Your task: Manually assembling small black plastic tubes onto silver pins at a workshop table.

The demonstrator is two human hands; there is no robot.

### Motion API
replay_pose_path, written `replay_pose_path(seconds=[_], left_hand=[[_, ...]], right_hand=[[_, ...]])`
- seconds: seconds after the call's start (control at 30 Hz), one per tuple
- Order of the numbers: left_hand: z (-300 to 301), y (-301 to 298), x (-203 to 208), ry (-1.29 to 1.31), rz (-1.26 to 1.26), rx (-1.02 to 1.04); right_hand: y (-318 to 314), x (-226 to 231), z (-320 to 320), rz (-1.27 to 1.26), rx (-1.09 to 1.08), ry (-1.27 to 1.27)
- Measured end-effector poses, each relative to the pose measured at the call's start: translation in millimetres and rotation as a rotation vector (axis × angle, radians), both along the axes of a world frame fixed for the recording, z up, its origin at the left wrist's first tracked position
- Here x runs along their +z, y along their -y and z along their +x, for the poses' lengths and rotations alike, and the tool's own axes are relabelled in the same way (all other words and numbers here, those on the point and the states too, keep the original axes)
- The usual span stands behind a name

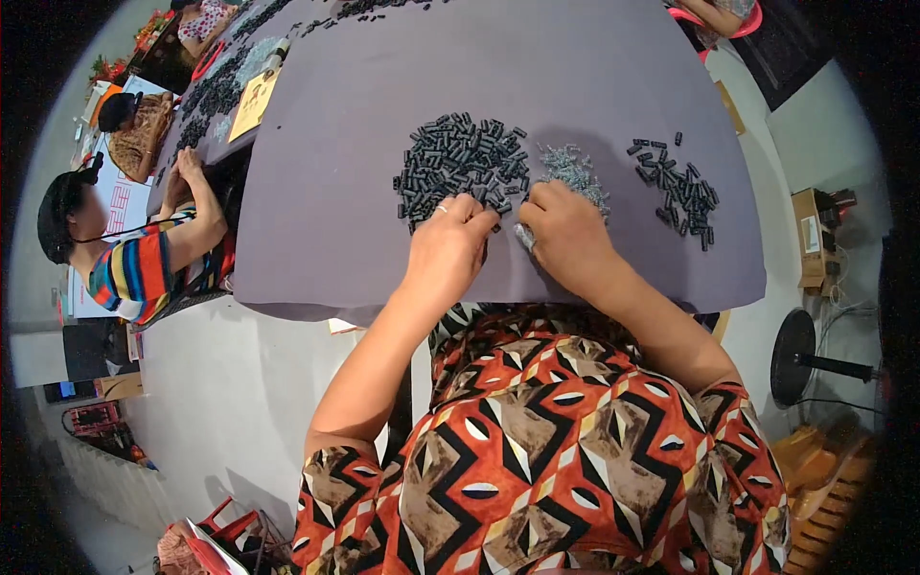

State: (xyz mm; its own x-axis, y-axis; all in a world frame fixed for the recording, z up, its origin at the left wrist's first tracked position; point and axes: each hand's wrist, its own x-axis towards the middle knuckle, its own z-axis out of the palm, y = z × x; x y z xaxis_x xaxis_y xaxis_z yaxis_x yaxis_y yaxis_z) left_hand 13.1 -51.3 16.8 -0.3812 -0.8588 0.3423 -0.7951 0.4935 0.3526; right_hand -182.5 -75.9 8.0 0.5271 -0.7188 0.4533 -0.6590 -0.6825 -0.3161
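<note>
So, the table: big greyish-purple top (335,182) stretching out in front, everything being handled sits on it.
Patterned top: the wearer's own shirt (546,460), orange-red, black, brown and white shapes, fills the lower middle.
Neighbour: co-worker in a striped shirt (144,268) off to the left, hands close together by the table edge.
Main pile: loads of short black cylinders (460,158) heaped just beyond the left hand, a bit spread at the edges.
Left hand: fingers of the left hand (448,240) are bent and drawn together at the pile's near edge; a dark bit shows by the fingertips, can't tell if it's gripped.
Right hand: curled too, the right hand (567,235) has something clear under its fingertips, hold is hidden.
Side bunch: more black cylinders (676,187), looser, lying right of the right hand.
See-through heap: small clear-grey pieces (572,168) just past the right hand, partly covered by it.
Ring: thin band (442,208) on a left-hand finger.
</note>
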Motion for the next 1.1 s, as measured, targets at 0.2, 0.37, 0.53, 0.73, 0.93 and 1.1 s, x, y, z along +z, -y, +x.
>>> replay_pose_path(seconds=[0.2, 0.37, 0.53, 0.73, 0.93, 1.1], left_hand=[[-0.7, -7.2, 4.8, -0.003, 0.035, 0.069], [-0.7, -26.8, -2.8, -0.308, 0.115, 0.125], [-8.5, -38.0, -11.0, -1.002, 0.615, 0.183], [-20.3, -50.3, -4.7, -0.975, 0.623, 0.156], [-30.9, -60.0, -4.2, -1.088, 0.756, 0.108], [-30.5, -65.5, -7.3, -0.973, 0.753, 0.105]], right_hand=[[-0.1, -6.2, 1.3, -0.063, 0.012, 0.021], [-3.5, -5.1, -3.7, 0.009, 0.033, 0.019], [-8.9, 6.5, -9.9, 0.105, 0.074, 0.208], [-29.2, 21.9, -15.8, 0.668, 0.161, 0.484], [-44.4, 16.3, -21.8, 0.774, 0.114, 0.559], [-47.7, 7.2, -26.6, 0.727, 0.149, 0.514]])
